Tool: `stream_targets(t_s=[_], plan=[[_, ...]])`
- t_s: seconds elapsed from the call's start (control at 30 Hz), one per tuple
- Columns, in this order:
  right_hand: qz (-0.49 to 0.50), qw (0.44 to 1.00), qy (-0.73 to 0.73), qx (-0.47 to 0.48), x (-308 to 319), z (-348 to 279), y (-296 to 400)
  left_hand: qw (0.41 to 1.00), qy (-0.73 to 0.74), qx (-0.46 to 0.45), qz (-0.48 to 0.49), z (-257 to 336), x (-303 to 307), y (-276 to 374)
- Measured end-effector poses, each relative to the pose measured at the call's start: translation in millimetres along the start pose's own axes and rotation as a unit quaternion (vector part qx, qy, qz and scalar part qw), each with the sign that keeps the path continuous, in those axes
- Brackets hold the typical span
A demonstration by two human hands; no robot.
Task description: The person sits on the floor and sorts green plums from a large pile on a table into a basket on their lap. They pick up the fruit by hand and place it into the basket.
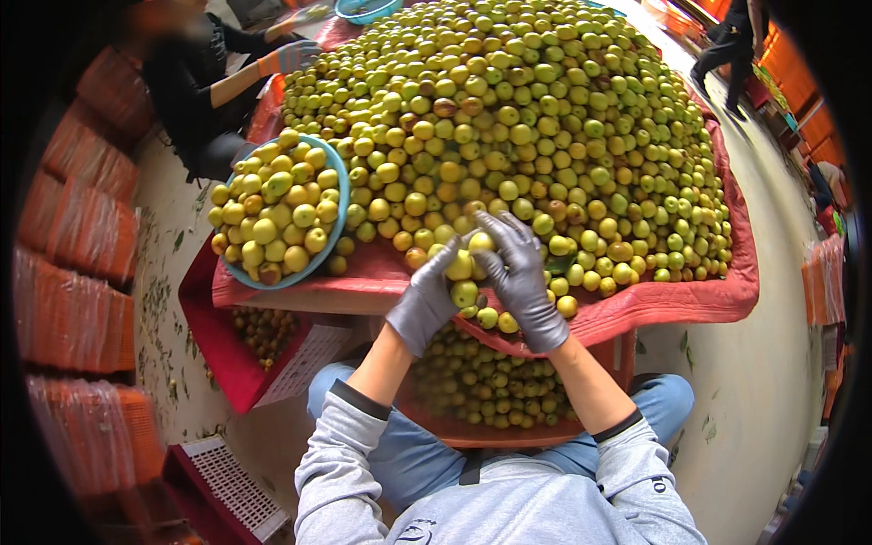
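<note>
A large heap of green-yellow round fruits, jujube-like (518, 129), some with brown patches, covers a table lined with red sheeting (681, 303). At its near edge my left hand (428, 296), in a grey glove, cups fruits from the left side. My right hand (514, 279), gloved alike, curls its fingers around a yellow-green fruit (481, 242) from the right. More fruits lie between both hands, partly hidden by the fingers. To the left of my hands, a blue-rimmed basin (343, 197) piled with the same fruits stands at the table's corner.
Below the table edge, an orange-red container (477, 432) of fruits is between my knees. A dark red crate (225, 347) with browner fruits stands at left, another crate (235, 487) lower. Wrapped orange crates (75, 313) line the left. A co-worker's gloved hand (293, 56) touches the heap; another person (732, 54) is upper right.
</note>
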State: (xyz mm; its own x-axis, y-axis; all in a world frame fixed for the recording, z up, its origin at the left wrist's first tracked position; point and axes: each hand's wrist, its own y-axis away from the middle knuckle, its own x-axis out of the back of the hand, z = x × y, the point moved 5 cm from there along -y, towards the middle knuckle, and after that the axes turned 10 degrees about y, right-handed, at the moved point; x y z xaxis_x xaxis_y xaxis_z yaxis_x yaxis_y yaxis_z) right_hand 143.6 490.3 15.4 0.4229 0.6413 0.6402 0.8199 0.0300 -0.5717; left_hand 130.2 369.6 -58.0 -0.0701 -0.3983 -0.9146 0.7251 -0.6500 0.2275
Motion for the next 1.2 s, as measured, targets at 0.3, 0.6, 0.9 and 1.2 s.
stream_targets(t_s=[0.3, 0.6, 0.9, 1.2], plan=[[-0.131, 0.847, -0.460, -0.231, -24, -25, -25, 0.996, 0.057, -0.016, -0.065, 8, -14, 41], [-0.269, 0.866, -0.035, 0.420, -144, -98, -51, 0.980, -0.103, -0.162, -0.047, 30, -2, 86], [-0.255, 0.853, 0.143, 0.432, -214, -100, -31, 0.975, -0.018, -0.201, -0.089, 51, -28, 96], [-0.223, 0.874, 0.104, 0.419, -201, -77, -25, 0.939, 0.298, -0.167, -0.028, 30, -27, 73]])
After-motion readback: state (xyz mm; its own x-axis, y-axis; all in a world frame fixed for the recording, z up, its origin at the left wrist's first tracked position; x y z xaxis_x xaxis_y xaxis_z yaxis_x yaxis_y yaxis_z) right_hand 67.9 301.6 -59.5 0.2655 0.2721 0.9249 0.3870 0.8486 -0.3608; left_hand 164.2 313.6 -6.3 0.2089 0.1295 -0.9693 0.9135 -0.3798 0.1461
